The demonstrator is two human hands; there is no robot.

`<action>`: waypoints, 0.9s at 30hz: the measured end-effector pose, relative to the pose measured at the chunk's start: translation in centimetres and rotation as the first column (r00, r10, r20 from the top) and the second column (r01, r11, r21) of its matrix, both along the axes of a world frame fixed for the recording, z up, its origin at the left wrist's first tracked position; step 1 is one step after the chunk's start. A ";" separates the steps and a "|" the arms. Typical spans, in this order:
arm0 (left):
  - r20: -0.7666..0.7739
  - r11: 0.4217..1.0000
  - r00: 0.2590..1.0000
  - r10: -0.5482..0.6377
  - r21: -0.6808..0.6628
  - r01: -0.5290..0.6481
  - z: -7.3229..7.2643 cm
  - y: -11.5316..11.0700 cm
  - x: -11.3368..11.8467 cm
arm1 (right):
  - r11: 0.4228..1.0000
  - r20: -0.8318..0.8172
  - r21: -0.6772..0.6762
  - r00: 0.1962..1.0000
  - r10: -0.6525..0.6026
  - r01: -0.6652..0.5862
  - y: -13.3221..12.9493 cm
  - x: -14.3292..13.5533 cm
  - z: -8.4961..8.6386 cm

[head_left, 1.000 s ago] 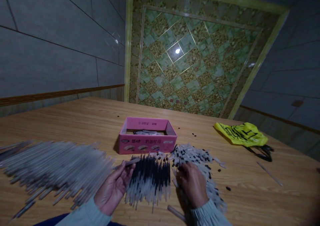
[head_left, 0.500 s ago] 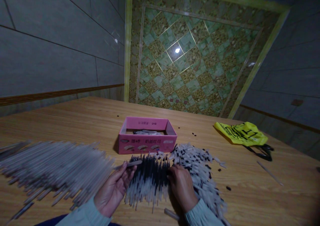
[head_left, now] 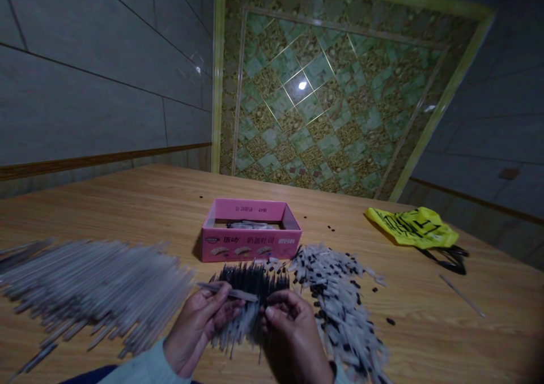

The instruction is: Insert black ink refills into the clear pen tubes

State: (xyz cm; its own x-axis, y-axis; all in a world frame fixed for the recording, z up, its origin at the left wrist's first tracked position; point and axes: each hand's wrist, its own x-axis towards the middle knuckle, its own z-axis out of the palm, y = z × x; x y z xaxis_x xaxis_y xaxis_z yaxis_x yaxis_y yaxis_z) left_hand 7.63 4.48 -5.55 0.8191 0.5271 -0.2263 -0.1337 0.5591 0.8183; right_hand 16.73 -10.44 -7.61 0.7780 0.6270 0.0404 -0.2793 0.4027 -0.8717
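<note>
My left hand (head_left: 204,321) is closed on a slim translucent pen-like tube (head_left: 245,296), which points to the right between thumb and fingers. Facing its end, my right hand (head_left: 295,327) has thumb and fingers pinched together; whatever they hold is too small and dark to make out. Beneath both hands lies a row of thin sticks (head_left: 246,273) with black far ends and whitish near ends, partly hidden by the hands. To the right spreads a heap of small translucent caps (head_left: 346,310) mixed with little black plugs (head_left: 317,289).
A large pile of long translucent tubes (head_left: 97,288) covers the table's left side. Behind the hands stands a pink open box (head_left: 250,247) with pale pieces inside. At the right lie a yellow bag (head_left: 412,228) with black handles and a single thin stick (head_left: 462,296).
My right hand has moved left and nearer, from the right edge of the black-ended sticks to the end of the tube. My left hand has shifted slightly right and down with the tube.
</note>
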 end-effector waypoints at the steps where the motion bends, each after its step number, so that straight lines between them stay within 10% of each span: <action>1: -0.005 1.000 1.000 -0.002 0.006 0.002 0.0 -0.1 0.0 | 0.999 0.044 -0.031 0.999 -0.016 0.017 0.0 0.1 0.0; 7: -0.039 0.999 0.999 0.001 0.040 0.000 0.0 -0.7 0.0 | 0.970 0.307 -0.170 0.945 -0.115 0.173 -0.2 0.6 0.1; 27: 0.025 0.994 0.998 -0.064 0.089 0.061 0.4 -1.0 -0.1 | 0.927 0.412 -0.267 0.901 -0.137 0.263 -0.3 0.1 0.4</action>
